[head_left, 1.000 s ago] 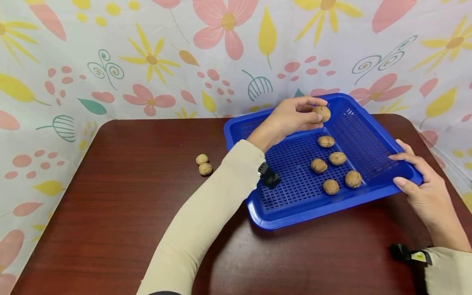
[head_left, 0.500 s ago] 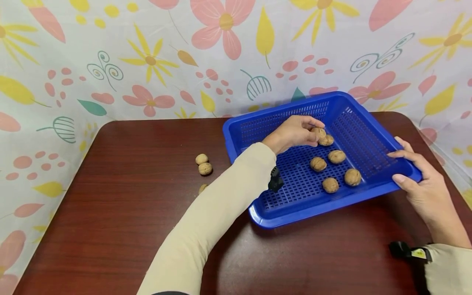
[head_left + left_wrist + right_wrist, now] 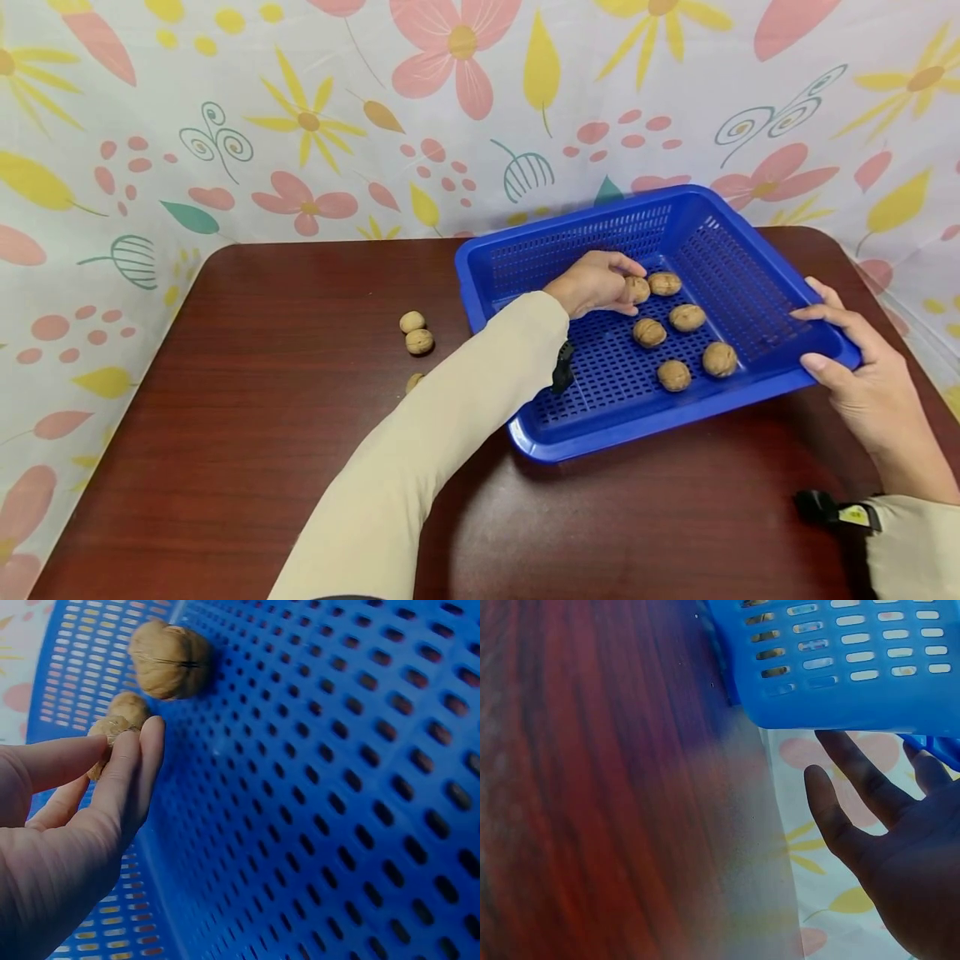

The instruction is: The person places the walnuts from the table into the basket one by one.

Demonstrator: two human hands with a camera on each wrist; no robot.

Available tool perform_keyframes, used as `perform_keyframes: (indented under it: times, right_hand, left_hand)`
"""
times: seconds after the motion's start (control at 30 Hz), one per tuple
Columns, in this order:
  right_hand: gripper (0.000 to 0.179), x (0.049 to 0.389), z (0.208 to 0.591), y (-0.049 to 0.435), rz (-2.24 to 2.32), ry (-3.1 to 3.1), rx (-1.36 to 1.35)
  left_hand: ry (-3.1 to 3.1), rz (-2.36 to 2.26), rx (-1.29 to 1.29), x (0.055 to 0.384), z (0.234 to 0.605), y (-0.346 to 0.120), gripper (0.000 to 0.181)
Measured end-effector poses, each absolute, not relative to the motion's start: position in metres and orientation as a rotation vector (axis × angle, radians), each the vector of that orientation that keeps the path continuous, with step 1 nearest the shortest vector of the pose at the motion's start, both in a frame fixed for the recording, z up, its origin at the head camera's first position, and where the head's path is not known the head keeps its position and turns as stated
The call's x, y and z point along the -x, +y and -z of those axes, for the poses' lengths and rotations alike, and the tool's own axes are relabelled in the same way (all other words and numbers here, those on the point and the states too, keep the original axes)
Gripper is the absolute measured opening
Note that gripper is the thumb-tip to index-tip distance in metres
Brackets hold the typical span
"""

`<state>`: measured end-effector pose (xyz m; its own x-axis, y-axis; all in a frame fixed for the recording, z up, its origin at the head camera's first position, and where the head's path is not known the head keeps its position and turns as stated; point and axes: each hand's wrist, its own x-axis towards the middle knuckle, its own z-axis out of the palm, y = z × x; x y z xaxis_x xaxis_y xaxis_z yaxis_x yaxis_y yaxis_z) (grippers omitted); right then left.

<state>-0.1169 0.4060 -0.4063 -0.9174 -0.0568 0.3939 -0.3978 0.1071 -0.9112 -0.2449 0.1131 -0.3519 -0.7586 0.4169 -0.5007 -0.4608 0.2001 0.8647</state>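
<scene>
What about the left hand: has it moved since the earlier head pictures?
Yes. In the head view, the left hand has moved down, from overlapping the far rim of the perforated blue basket to below that rim.

Left hand (image 3: 596,283) lower, walnut (image 3: 639,290) lower, possibly resting

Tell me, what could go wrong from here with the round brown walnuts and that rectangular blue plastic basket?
The right grip holds the basket near one corner; if it slackened, the basket might shift and set the loose walnuts inside rolling.
The pinched walnut might slip from the left grip and bump its neighbour.
By the cream fabric sleeve, a partly hidden walnut on the reddish-brown wooden table might get knocked.
</scene>
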Motion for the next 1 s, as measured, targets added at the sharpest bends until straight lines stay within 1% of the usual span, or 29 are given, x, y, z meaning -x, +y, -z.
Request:
perform_keyframes:
  times: [0.1, 0.37, 0.7, 1.0]
  right_hand:
    - [0.037, 0.117, 0.407, 0.406, -1.912, -2.109, -0.456]
    - [0.038, 0.117, 0.404, 0.406, -1.771, -2.230, -0.371]
    - [0.039, 0.117, 0.405, 0.408, -1.808, -2.218, -0.367]
    - [0.039, 0.117, 0.406, 0.408, -1.777, -2.239, -0.354]
  left_hand:
    - [1.821, -1.614, 0.041, 0.244, 0.354, 0.114, 0.049]
    - [1.891, -1.606, -0.032, 0.240, 0.356, 0.113, 0.049]
    - [2.112, -1.518, -0.077, 0.235, 0.356, 0.117, 0.045]
    - [2.079, -1.545, -0.011, 0.236, 0.352, 0.114, 0.043]
